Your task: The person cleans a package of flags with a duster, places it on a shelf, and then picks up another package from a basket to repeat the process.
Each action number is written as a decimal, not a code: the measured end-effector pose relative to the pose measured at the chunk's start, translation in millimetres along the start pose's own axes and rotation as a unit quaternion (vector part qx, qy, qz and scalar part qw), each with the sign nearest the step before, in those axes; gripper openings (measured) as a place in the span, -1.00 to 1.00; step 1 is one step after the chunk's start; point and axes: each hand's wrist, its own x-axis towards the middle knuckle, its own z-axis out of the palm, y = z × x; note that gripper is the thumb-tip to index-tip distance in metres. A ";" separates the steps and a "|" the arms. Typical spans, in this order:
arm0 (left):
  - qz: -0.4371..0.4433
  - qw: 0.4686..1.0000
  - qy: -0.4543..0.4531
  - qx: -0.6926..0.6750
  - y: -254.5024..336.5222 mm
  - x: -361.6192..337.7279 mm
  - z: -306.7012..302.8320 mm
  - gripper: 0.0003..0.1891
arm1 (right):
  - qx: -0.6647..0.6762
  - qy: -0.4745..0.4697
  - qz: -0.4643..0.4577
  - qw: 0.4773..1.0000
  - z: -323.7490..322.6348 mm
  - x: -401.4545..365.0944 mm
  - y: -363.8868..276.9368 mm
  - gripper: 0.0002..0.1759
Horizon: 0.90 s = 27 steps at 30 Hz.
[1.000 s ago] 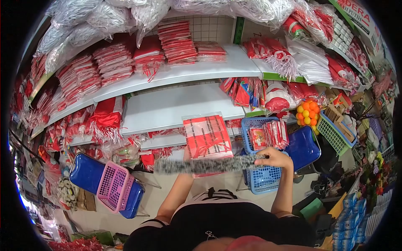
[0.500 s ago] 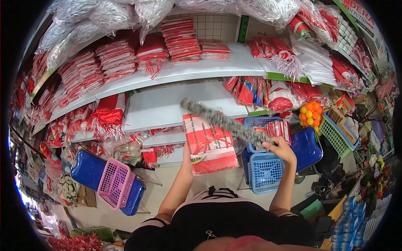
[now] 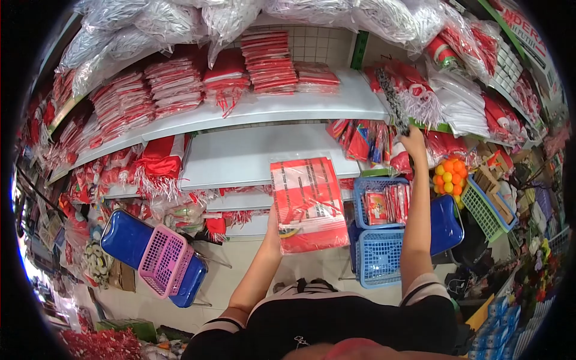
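My left hand [image 3: 273, 235] grips the lower left edge of a clear plastic packet [image 3: 309, 204] of folded red and white cloth, held in front of the middle shelf. Up at the right, my right hand [image 3: 412, 143] is closed round the lower end of a grey, speckled duster [image 3: 392, 99]. The duster stands nearly upright against the red packets and white tassels on the upper right shelf. Stacked red and white packets [image 3: 269, 63] lie on the upper shelf, left of the duster.
A blue basket [image 3: 359, 204] with red packets sits above another blue basket [image 3: 380, 258] at the right. On the left, a pink basket [image 3: 165, 261] rests on a blue stool [image 3: 127, 240]. Plastic-wrapped bundles [image 3: 168, 23] hang along the top.
My right hand has moved up and to the right with the duster, away from the packet. The duster has swung from slanting across the packet to nearly upright. The left hand still holds the packet.
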 end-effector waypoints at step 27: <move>-0.059 0.975 -0.215 -0.001 33.9 171.3 7.0 -0.68 | 0.012 -0.039 -0.020 0.999 28.1 66.3 -65.5 -0.36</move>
